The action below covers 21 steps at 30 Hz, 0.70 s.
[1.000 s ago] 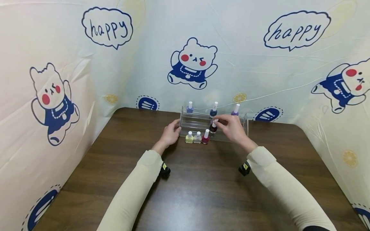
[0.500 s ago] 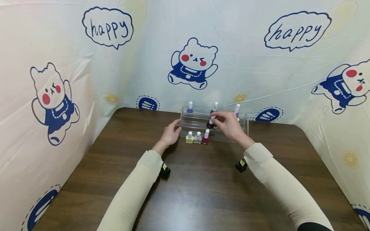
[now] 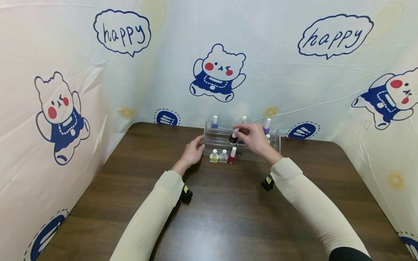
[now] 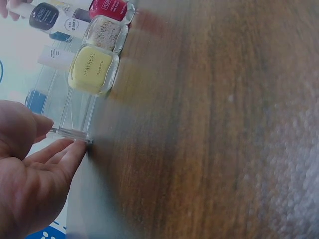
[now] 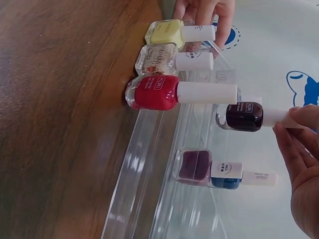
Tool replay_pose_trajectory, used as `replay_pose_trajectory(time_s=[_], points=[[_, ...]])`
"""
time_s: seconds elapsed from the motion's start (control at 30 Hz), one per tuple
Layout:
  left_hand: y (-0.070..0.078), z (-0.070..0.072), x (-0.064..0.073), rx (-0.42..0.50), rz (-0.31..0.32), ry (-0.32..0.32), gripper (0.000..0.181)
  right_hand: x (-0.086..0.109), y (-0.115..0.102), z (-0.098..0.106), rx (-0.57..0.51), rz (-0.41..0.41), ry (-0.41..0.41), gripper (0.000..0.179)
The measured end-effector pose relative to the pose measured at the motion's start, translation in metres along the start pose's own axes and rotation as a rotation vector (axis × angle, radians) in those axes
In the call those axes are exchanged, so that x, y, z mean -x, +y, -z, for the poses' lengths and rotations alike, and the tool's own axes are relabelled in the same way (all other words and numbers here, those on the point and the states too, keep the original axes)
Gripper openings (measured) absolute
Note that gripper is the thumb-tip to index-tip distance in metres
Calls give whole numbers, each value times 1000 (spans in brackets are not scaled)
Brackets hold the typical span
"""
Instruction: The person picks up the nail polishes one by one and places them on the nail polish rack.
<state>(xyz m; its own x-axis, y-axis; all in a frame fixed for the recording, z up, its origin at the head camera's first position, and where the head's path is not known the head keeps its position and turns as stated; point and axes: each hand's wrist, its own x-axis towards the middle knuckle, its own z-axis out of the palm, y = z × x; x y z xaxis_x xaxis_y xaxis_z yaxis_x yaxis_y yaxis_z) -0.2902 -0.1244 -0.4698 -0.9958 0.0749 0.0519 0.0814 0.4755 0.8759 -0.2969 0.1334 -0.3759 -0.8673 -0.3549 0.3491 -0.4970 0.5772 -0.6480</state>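
My right hand (image 3: 256, 139) pinches the white cap of a dark nail polish bottle (image 5: 244, 117), held above the middle tier of a clear tiered display rack (image 3: 213, 139). The left hand (image 3: 192, 151) grips the rack's left end, thumb on one side and fingertips on the other. In front of the rack's lower part stand a yellow polish (image 4: 92, 69), a clear glittery polish (image 4: 105, 35) and a red polish (image 5: 157, 92), side by side. On the middle tier, a purple polish (image 5: 194, 164) stands beside the held bottle, partly behind my right hand in the head view.
On the top tier stand a light blue polish (image 3: 214, 124), a dark blue polish (image 5: 227, 182) mostly hidden in the head view, and a violet polish (image 3: 266, 127). A patterned curtain (image 3: 183, 79) hangs right behind the brown wooden table (image 3: 225, 214).
My right hand has carried the dark polish bottle leftward along the middle tier, uncovering the purple one. The left hand stays at the rack's end.
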Motion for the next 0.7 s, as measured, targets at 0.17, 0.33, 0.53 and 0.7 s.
replay_pose_trajectory(time_s=[0.17,0.33,0.53,0.7], points=[[-1,0,0,-4,0,2,50,-5,-2,-3,8,12,-1,22],[-1,0,1,-8,3,-5,50,-9,-3,-5,-10,29,-7,22],[-1,0,0,-10,-6,5,49,-13,-3,-7,-9,38,-16,21],[-1,0,0,-8,-10,6,49,-17,-4,-9,13,44,-12,21]])
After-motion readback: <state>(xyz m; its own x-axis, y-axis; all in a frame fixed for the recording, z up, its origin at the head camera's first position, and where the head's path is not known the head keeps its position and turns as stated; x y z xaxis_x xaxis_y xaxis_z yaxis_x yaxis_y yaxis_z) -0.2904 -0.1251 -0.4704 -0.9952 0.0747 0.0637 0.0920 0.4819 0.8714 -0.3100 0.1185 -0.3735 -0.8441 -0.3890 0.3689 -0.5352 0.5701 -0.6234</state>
